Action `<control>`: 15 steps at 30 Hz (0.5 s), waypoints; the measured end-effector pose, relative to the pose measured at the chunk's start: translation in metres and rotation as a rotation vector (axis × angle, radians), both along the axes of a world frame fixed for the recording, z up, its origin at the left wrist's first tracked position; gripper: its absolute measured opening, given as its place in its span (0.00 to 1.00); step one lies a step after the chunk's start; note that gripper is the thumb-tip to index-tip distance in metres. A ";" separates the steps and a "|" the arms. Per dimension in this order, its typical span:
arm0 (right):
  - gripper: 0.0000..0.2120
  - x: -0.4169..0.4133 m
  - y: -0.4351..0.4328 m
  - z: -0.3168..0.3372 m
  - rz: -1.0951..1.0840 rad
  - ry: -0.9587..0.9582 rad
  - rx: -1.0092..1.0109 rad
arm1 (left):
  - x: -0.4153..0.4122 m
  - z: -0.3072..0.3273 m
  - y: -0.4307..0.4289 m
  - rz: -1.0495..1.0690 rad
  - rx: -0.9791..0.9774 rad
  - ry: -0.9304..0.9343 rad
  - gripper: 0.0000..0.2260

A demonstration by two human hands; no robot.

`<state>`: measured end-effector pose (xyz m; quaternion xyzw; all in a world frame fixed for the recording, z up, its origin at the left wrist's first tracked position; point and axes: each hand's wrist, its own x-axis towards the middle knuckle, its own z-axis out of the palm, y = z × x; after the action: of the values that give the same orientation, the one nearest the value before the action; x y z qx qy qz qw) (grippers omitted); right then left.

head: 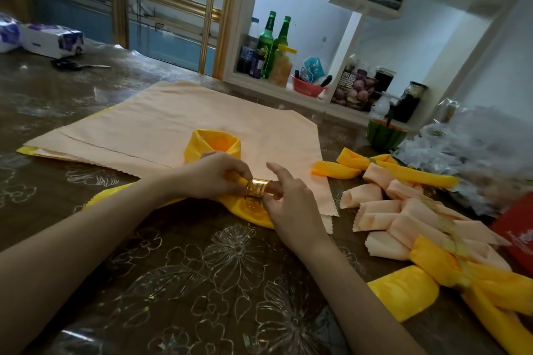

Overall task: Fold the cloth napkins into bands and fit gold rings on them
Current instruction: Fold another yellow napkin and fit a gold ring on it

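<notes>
A yellow napkin [212, 145] folded into a band lies at the table's middle, one end looped up behind my hands. A gold ring [257, 187] sits around its gathered middle. My left hand [217, 174] grips the yellow band just left of the ring. My right hand [288, 199] pinches the ring from the right, with the index finger raised. Under them a stack of flat peach napkins [161, 124] is spread out. At the right lie several finished napkins [409, 210], peach and yellow, with rings on them.
The table [187, 282] has a dark flowered cover. Scissors [78, 65] and tissue packs [49, 39] lie far left. Crumpled plastic bags [476, 147], a red box [516, 236] and a melon half [385, 132] crowd the right. Shelves with bottles [269, 43] stand behind.
</notes>
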<state>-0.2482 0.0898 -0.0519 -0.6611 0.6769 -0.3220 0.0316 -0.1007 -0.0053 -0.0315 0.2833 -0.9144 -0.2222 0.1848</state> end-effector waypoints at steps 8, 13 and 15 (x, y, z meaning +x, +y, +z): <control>0.20 -0.004 -0.002 0.002 0.065 -0.244 -0.014 | -0.004 -0.003 0.002 0.079 -0.004 0.060 0.11; 0.20 -0.004 -0.005 0.001 0.092 -0.324 -0.047 | -0.003 0.007 0.012 0.015 0.105 0.030 0.27; 0.19 -0.004 -0.004 0.001 0.090 -0.332 -0.057 | -0.006 0.006 0.014 0.033 0.012 -0.010 0.29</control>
<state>-0.2523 0.0853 -0.0512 -0.6291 0.6228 -0.4441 0.1385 -0.1070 0.0085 -0.0254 0.3006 -0.9092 -0.2234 0.1820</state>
